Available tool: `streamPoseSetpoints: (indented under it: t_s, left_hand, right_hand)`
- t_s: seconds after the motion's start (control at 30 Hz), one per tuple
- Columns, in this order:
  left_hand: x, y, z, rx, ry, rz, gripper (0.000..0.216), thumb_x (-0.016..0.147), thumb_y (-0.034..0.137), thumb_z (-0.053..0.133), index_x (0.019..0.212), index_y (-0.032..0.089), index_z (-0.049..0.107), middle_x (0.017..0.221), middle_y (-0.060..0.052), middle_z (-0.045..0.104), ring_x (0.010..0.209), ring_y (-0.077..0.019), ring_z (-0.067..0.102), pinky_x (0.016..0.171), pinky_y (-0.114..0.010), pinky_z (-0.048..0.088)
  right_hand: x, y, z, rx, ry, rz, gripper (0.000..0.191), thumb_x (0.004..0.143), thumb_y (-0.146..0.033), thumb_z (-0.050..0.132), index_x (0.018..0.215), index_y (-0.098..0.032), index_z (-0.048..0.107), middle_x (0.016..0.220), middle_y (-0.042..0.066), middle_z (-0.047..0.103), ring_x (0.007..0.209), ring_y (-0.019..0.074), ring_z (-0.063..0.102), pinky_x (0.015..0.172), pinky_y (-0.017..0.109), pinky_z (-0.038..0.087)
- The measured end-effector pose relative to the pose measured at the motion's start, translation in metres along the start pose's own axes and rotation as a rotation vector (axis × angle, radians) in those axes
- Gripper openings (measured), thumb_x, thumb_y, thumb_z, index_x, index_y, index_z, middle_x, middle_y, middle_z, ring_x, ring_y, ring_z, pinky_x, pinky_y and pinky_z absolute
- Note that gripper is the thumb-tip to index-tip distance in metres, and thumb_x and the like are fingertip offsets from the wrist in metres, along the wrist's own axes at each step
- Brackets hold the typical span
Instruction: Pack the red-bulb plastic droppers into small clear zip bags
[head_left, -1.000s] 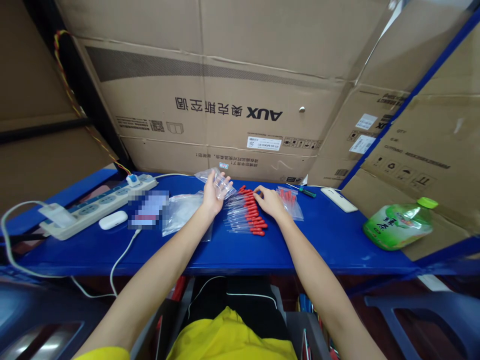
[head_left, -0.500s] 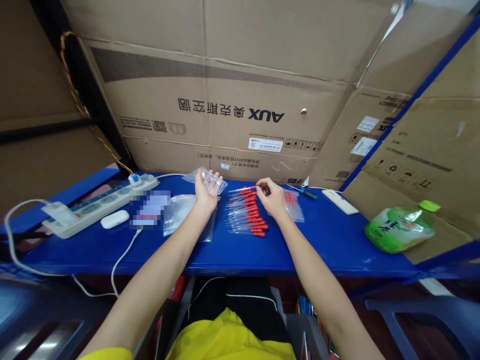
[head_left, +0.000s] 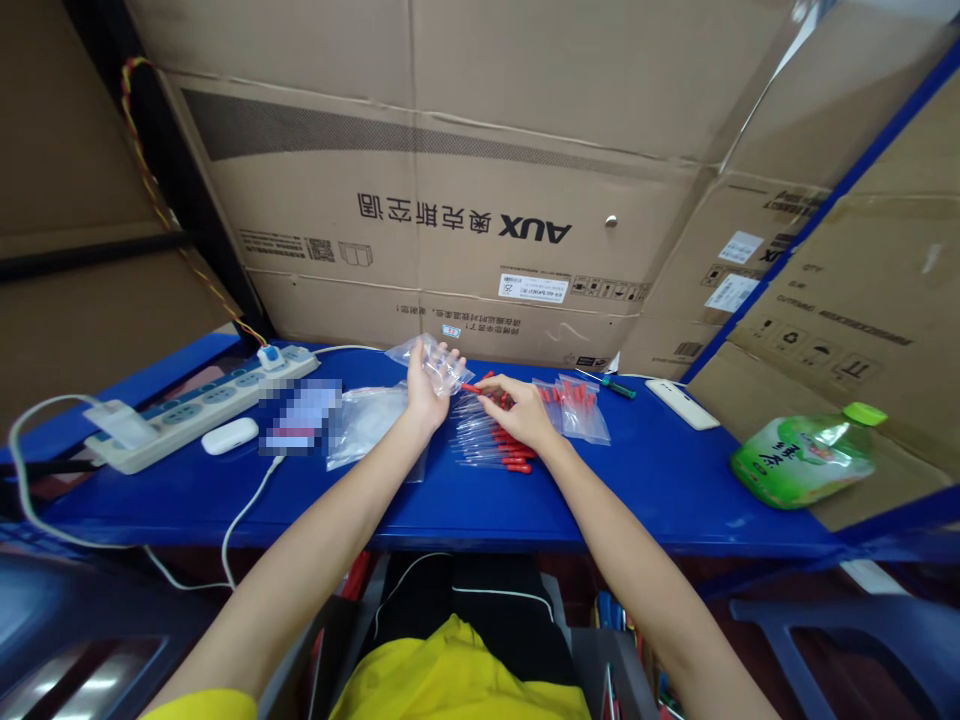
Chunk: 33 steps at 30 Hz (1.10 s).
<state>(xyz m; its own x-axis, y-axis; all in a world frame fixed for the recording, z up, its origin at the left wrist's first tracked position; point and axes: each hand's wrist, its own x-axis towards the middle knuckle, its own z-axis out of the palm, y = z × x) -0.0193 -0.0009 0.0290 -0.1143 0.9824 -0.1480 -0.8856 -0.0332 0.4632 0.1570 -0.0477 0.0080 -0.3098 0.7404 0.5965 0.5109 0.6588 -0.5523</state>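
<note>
My left hand [head_left: 424, 392] holds a small clear plastic bag [head_left: 433, 362] up above the blue table [head_left: 660, 480]. My right hand [head_left: 523, 412] pinches a red-capped clear tube [head_left: 472, 389] whose red end touches the mouth of that bag. Under my right hand lies a row of several more red-capped tubes [head_left: 501, 448]. A filled clear bag of red-capped tubes [head_left: 577, 405] lies just right of my right hand. A stack of empty clear bags [head_left: 366, 422] lies left of my left wrist.
At the left are a white power strip [head_left: 196, 405], a white earbud case [head_left: 229, 436], a blurred flat object [head_left: 300, 416] and white cables. A green-handled screwdriver [head_left: 609, 383], a white remote [head_left: 681, 402] and a green bottle [head_left: 806, 455] lie to the right. Cardboard boxes [head_left: 465, 230] wall the back.
My right hand picked one red-capped tube off the row, lifted it, and has brought it left to the bag in my left hand. The left hand kept hold of the bag.
</note>
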Motion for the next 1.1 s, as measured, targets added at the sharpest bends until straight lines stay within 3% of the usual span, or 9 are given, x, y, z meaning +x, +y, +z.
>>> streamPoseSetpoints:
  t_s: [0.17, 0.37, 0.63, 0.83, 1.1]
  left_hand:
    - [-0.007, -0.005, 0.003, 0.035, -0.060, -0.046, 0.023, 0.101, 0.043, 0.063, 0.109, 0.021, 0.066, 0.102, -0.005, 0.074, 0.088, -0.0173, 0.075, 0.094, -0.035, 0.062]
    - [-0.017, -0.018, 0.004, 0.062, -0.181, -0.154, 0.029, 0.101, 0.044, 0.062, 0.111, 0.019, 0.069, 0.099, -0.008, 0.077, 0.096, -0.0231, 0.076, 0.096, -0.040, 0.063]
    - [-0.028, -0.025, 0.009, 0.104, -0.171, -0.211, 0.024, 0.101, 0.040, 0.062, 0.107, 0.018, 0.070, 0.104, -0.009, 0.078, 0.100, -0.0237, 0.077, 0.095, -0.040, 0.064]
    - [-0.025, -0.024, 0.007, 0.115, -0.195, -0.229, 0.029, 0.104, 0.040, 0.055, 0.102, 0.017, 0.071, 0.106, -0.011, 0.078, 0.104, -0.0253, 0.077, 0.099, -0.040, 0.062]
    - [-0.009, 0.002, 0.008, -0.032, -0.089, -0.065, 0.026, 0.104, 0.038, 0.055, 0.113, 0.018, 0.069, 0.098, -0.007, 0.076, 0.092, -0.0188, 0.075, 0.101, -0.038, 0.060]
  right_hand:
    - [0.000, -0.004, 0.002, -0.045, -0.038, -0.008, 0.024, 0.101, -0.035, 0.060, 0.117, -0.027, 0.076, 0.111, 0.002, 0.081, 0.093, 0.0191, 0.074, 0.089, 0.031, 0.055]
    - [-0.001, -0.001, -0.001, -0.189, 0.038, -0.039, 0.017, 0.101, -0.036, 0.064, 0.103, -0.026, 0.078, 0.094, 0.002, 0.078, 0.083, 0.0184, 0.070, 0.081, 0.028, 0.051]
    - [0.000, -0.002, 0.002, -0.345, 0.134, 0.034, 0.023, 0.097, -0.035, 0.065, 0.078, -0.023, 0.060, 0.080, 0.001, 0.067, 0.071, 0.0167, 0.061, 0.069, 0.027, 0.041]
    - [0.002, -0.005, 0.001, -0.340, 0.141, 0.066, 0.027, 0.094, -0.047, 0.070, 0.090, -0.024, 0.055, 0.084, 0.001, 0.068, 0.074, 0.0187, 0.063, 0.067, 0.027, 0.039]
    - [0.005, 0.021, -0.025, -0.286, 0.083, 0.162, 0.029, 0.096, -0.051, 0.067, 0.106, -0.024, 0.064, 0.081, 0.000, 0.069, 0.073, 0.0190, 0.065, 0.068, 0.027, 0.042]
